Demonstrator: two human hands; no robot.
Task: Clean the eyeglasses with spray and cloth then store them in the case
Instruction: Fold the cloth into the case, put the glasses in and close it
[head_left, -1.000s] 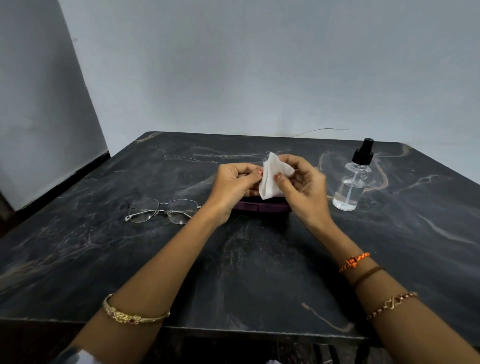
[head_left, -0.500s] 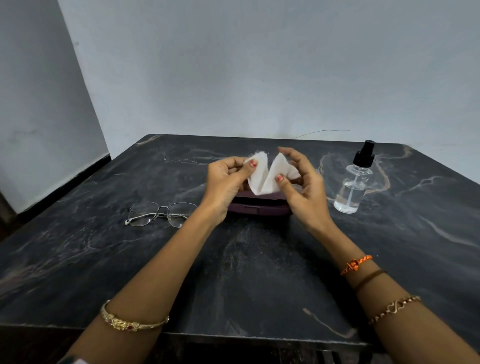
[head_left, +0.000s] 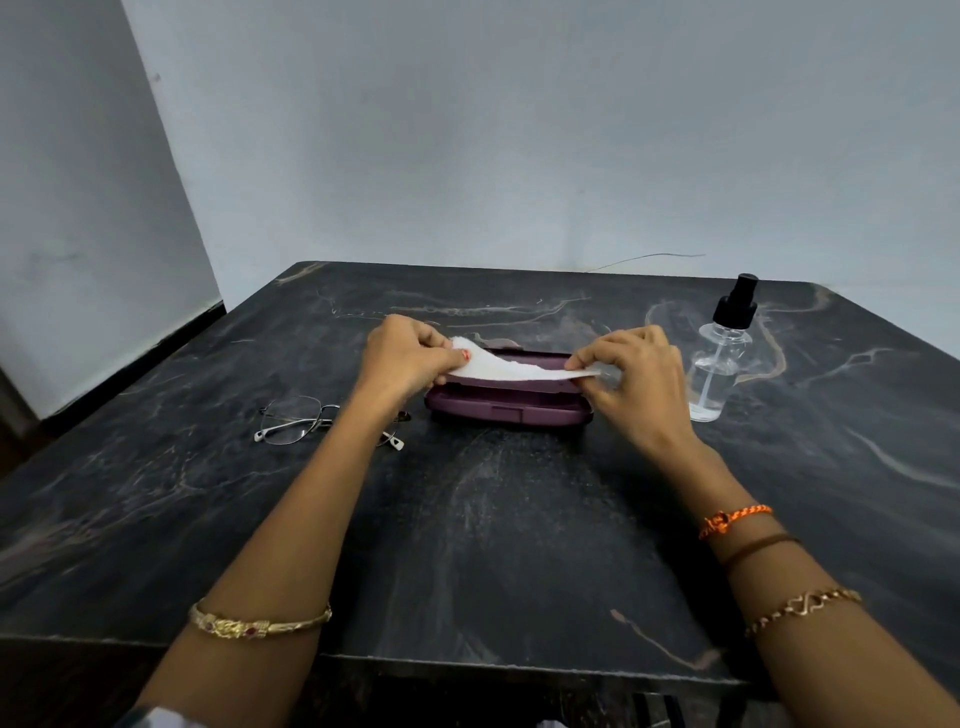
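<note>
A white cloth (head_left: 511, 368) is stretched out flat between my two hands, just above the purple eyeglass case (head_left: 506, 408). My left hand (head_left: 405, 356) pinches its left end and my right hand (head_left: 631, 371) pinches its right end. The case lies at the table's middle and its lid looks open; the cloth and my hands hide part of it. The metal-rimmed eyeglasses (head_left: 298, 421) lie on the table to the left of the case, with my left forearm crossing over their right side. A clear spray bottle (head_left: 719, 364) with a black nozzle stands upright to the right of my right hand.
Everything rests on a dark marble table (head_left: 493, 519) whose front edge is near me. A pale wall stands behind the table and another on the left. A thin wire (head_left: 649, 258) shows at the table's back edge.
My hands have moved apart and drawn the folded cloth out flat over the case. The view has shifted slightly; the glasses, case and bottle lie where they were.
</note>
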